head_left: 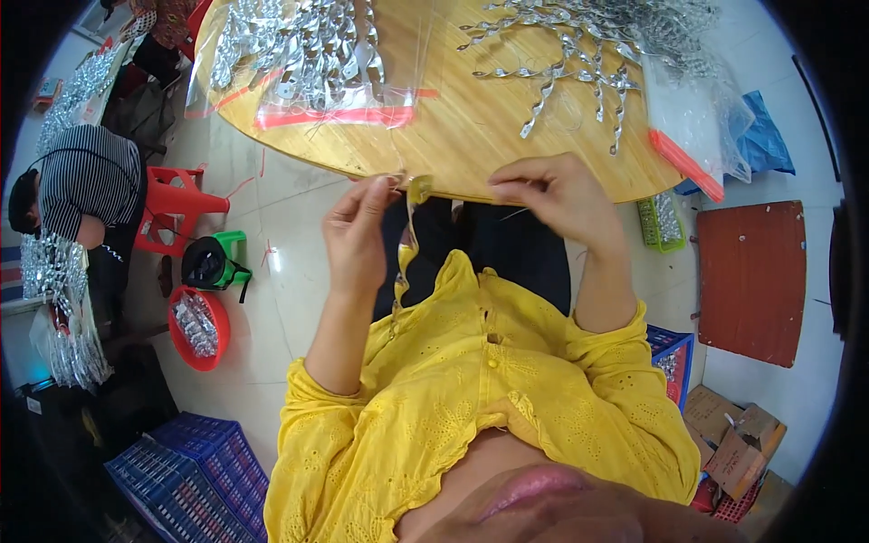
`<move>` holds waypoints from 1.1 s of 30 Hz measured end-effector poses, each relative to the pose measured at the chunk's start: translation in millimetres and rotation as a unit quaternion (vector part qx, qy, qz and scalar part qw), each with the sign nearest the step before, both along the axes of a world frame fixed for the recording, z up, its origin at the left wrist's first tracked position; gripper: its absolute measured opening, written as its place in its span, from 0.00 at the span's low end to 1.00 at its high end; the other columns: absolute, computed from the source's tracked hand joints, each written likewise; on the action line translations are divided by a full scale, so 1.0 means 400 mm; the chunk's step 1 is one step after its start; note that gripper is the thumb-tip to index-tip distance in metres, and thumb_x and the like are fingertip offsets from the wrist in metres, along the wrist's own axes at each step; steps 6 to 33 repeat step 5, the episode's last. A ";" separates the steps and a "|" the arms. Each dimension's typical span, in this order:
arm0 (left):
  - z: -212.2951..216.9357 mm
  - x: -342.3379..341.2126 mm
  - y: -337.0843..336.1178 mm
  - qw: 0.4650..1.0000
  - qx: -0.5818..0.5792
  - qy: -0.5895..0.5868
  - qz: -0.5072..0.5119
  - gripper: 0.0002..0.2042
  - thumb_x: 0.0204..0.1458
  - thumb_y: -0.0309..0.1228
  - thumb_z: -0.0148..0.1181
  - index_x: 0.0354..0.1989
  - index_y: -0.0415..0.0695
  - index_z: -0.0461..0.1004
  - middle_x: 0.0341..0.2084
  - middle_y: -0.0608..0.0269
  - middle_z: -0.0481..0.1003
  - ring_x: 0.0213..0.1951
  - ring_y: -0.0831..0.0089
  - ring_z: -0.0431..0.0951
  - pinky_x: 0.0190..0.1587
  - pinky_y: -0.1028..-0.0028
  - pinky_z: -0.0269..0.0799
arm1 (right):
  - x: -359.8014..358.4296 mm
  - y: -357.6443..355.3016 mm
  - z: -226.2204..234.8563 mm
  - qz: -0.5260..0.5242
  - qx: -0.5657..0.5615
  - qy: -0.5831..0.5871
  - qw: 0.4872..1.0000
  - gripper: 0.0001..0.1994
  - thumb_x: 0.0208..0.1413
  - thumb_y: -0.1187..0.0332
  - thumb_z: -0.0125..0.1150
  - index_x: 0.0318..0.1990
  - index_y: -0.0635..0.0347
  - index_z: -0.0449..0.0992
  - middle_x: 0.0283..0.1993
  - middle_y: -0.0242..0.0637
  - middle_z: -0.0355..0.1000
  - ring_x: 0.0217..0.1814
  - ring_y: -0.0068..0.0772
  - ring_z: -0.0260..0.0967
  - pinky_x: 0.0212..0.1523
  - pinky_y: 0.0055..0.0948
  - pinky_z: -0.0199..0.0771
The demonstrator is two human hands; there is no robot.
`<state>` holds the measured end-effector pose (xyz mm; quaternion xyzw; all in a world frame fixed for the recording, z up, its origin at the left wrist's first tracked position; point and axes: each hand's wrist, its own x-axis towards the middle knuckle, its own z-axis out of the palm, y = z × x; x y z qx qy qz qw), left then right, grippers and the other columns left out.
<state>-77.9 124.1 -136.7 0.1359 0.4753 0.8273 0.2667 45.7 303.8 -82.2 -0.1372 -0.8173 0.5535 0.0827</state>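
Note:
My left hand (355,237) is closed in a pinch at the top of a twisted shiny strip (406,240). The strip hangs beside the fingers, in front of the table edge, and reflects yellow. To the right, my right hand (563,201) has thumb and forefinger pressed together, apart from the strip. A faint thin line shows below those fingers; what they hold is too small to make out. On the wooden table (444,136) ahead lie loose twisted silver strips (548,77) at right, and more silver strips (317,54) on a clear plastic bag with a red band (335,118).
A red plastic strip (685,165) lies at the table's right edge. On the left are a red basin (217,312) of silver pieces, a green stool (237,249), a red stool (176,204) and a bent-over person (90,172). Blue crates (204,462) stand lower left, cardboard boxes (738,434) lower right.

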 end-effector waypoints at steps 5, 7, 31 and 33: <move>0.021 -0.049 0.041 0.991 0.016 0.128 -0.035 0.07 0.49 0.25 0.50 0.34 0.37 0.72 0.37 0.55 0.72 0.41 0.68 0.71 0.46 0.77 0.63 | -0.003 0.057 0.031 -0.084 0.085 0.042 0.992 0.06 0.47 0.73 0.54 0.32 0.64 0.74 0.28 0.36 0.72 0.28 0.19 0.67 0.28 0.14 0.64; 0.021 -0.049 0.041 0.991 0.016 0.128 -0.035 0.07 0.49 0.25 0.50 0.34 0.37 0.72 0.37 0.55 0.72 0.41 0.68 0.71 0.46 0.77 0.63 | -0.003 0.057 0.031 -0.084 0.085 0.042 0.992 0.06 0.47 0.73 0.54 0.32 0.64 0.74 0.28 0.36 0.72 0.28 0.19 0.67 0.28 0.14 0.64; 0.021 -0.049 0.041 0.991 0.016 0.128 -0.035 0.07 0.49 0.25 0.50 0.34 0.37 0.72 0.37 0.55 0.72 0.41 0.68 0.71 0.46 0.77 0.63 | -0.003 0.057 0.031 -0.084 0.085 0.042 0.992 0.06 0.47 0.73 0.54 0.32 0.64 0.74 0.28 0.36 0.72 0.28 0.19 0.67 0.28 0.14 0.64; 0.021 -0.049 0.041 0.991 0.016 0.128 -0.035 0.07 0.49 0.25 0.50 0.34 0.37 0.72 0.37 0.55 0.72 0.41 0.68 0.71 0.46 0.77 0.63 | -0.003 0.057 0.031 -0.084 0.085 0.042 0.992 0.06 0.47 0.73 0.54 0.32 0.64 0.74 0.28 0.36 0.72 0.28 0.19 0.67 0.28 0.14 0.64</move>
